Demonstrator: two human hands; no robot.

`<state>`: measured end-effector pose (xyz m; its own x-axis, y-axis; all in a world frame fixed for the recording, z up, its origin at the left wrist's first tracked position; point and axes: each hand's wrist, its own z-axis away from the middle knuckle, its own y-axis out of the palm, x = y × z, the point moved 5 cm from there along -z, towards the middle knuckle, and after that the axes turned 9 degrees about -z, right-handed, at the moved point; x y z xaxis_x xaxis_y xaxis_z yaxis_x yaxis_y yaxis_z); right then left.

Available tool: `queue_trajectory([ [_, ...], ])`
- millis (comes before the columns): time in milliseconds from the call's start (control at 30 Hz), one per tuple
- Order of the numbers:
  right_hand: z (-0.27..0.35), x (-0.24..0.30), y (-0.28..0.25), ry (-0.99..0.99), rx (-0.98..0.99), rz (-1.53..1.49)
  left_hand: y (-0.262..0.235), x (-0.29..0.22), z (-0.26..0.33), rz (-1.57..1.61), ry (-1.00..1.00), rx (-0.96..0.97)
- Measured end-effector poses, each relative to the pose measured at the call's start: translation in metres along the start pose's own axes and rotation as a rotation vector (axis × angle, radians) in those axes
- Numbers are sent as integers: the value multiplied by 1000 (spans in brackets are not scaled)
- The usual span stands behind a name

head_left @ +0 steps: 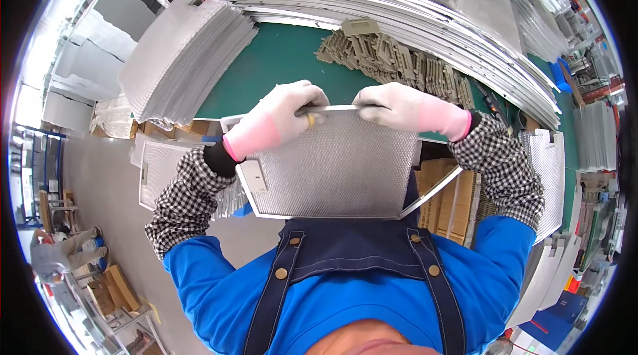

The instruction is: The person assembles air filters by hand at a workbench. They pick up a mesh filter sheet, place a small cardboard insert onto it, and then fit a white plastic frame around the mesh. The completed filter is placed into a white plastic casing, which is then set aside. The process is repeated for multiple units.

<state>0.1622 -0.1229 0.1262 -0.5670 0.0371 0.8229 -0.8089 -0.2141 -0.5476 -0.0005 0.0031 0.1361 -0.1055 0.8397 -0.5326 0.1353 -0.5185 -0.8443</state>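
Observation:
A silvery mesh filter panel [332, 172] with a thin white metal frame is held tilted in front of my apron. My left hand [282, 116], in a white and pink glove, is closed on its far edge, left of the middle. My right hand [399, 109], gloved alike, pinches the same edge a short way to the right. The fingertips of both hands are partly hidden at the edge. A small pale plate [252, 176] sits at the panel's left side. One white frame strip [432, 192] sticks out from the panel's lower right corner, apart from the mesh.
Beyond my hands, a green table [282, 56] carries a pile of beige plastic parts [385, 56]. Left on it stands a stack of mesh sheets [183, 56]. Long white metal strips [399, 19] lie across the back. Cardboard boxes [448, 199] are below right. Another person [63, 255] is far left.

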Motion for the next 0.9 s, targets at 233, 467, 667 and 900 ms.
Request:
queue_trajectory([
  [233,-1,13,10,-30,102,134,-6,5,-2,218,-70,402],
  [467,12,2,7,-128,12,100,-3,-2,-19,142,1,452],
  [667,17,10,-6,108,72,6,-2,-11,-35,247,-40,400],
  [900,24,5,8,-5,64,162,4,-14,-40,208,-6,615],
])
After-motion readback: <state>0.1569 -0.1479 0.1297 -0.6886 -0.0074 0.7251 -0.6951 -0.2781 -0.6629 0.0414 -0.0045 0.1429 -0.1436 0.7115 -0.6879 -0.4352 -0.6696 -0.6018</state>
